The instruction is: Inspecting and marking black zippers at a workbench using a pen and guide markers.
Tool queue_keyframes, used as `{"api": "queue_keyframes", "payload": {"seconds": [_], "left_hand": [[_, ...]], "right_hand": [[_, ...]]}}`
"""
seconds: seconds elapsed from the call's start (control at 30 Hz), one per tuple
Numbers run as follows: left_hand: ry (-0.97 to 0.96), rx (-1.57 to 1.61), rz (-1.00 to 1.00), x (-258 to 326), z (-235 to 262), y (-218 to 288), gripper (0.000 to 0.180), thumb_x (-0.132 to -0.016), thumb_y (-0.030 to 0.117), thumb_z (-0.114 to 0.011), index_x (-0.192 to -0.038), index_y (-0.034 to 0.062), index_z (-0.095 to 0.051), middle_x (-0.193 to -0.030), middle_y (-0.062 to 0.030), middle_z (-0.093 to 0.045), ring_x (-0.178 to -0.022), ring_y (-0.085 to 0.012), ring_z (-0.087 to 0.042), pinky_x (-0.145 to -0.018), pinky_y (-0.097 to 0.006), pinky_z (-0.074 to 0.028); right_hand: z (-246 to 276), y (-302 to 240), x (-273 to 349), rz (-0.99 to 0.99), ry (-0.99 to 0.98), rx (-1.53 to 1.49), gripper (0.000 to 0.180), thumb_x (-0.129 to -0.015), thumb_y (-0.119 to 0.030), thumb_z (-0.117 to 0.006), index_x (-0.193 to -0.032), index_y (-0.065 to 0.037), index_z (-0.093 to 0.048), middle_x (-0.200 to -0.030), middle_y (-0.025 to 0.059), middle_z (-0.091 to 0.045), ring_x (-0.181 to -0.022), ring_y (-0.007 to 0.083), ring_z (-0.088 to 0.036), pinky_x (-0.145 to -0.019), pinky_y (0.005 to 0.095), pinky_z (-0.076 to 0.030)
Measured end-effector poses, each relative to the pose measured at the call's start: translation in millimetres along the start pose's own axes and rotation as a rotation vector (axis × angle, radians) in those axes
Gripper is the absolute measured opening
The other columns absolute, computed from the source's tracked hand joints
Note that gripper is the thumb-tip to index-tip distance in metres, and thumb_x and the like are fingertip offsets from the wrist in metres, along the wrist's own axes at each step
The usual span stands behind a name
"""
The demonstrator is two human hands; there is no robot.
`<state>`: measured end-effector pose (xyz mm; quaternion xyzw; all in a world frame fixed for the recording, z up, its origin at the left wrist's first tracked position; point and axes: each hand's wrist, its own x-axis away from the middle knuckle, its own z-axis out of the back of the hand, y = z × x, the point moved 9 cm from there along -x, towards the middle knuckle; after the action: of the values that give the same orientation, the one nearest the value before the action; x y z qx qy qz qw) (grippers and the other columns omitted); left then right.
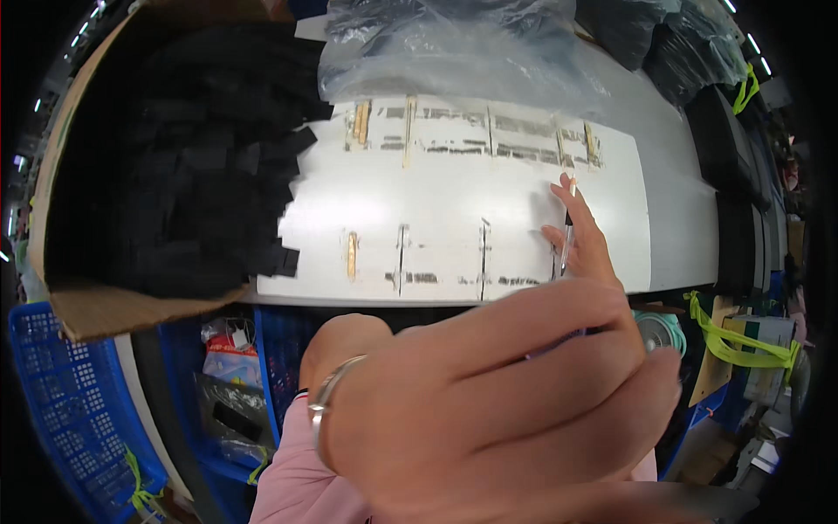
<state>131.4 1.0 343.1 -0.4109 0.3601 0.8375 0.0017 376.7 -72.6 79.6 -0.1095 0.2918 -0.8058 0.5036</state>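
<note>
- A left hand (489, 402) fills the lower half of the head view, raised close to the camera, its back toward the lens and its fingers (559, 349) held together and curled; whether they hold anything cannot be told from this side.
- A thin silver bangle (330, 397) circles that wrist, above a pink sleeve (292, 489).
- Beyond it, the right hand (583, 244) rests on the white desk (436, 218), its fingers narrowed around a slim pen with a clear barrel and black tip (568, 229), which stands nearly upright against the desk surface.
- The big left hand blocks the right wrist and the desk's near edge on that side.
- The desk top carries two rows of worn tape marks, dark scuffs and yellowish strips (471, 140).
- A large open brown cardboard box (78, 306) sits at the desk's left, heaped with flat black rectangular pieces (192, 157) that spill over its rim onto the desk.
- Clear crumpled plastic bags (454, 52) lie at the far edge; dark bagged bundles (663, 35) pile up at the far right.
- Blue plastic lattice crates (70, 410) stand below the desk at left, one holding small packets (231, 358).
- A roll of green tape (659, 332) and yellow-green straps (733, 341) show at lower right, just past the left fingertips.
</note>
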Motion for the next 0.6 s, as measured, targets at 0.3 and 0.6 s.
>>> {"api": "queue_keyframes", "payload": {"seconds": [0.3, 0.6], "left_hand": [[-0.049, -0.353, 0.225, 141, 9, -137, 0.034, -0.08, -0.009, -0.064, -0.108, 0.0064, -0.076, -0.111, -0.0096, -0.072, -0.115, -0.0304, -0.065, -0.114, -0.053, -0.041], [0.145, -0.797, 0.403, 235, 87, -199, 0.049, -0.078, -0.015, -0.049, -0.114, 0.0046, -0.075, -0.128, -0.0134, -0.066, -0.136, -0.0373, -0.052, -0.121, -0.055, -0.03]], "right_hand": [[-13, -3, 55, -0.082, 0.413, 0.041, 0.045, -0.096, -0.006, -0.069, -0.14, -0.005, -0.058, -0.149, 0.0183, -0.056, -0.141, 0.0361, -0.05, -0.112, 0.0423, -0.045], [-20, -4, 53, 0.01, 0.446, 0.201, 0.042, -0.098, -0.007, -0.067, -0.139, -0.007, -0.059, -0.138, 0.0162, -0.064, -0.126, 0.0371, -0.06, -0.104, 0.0439, -0.049]]}}
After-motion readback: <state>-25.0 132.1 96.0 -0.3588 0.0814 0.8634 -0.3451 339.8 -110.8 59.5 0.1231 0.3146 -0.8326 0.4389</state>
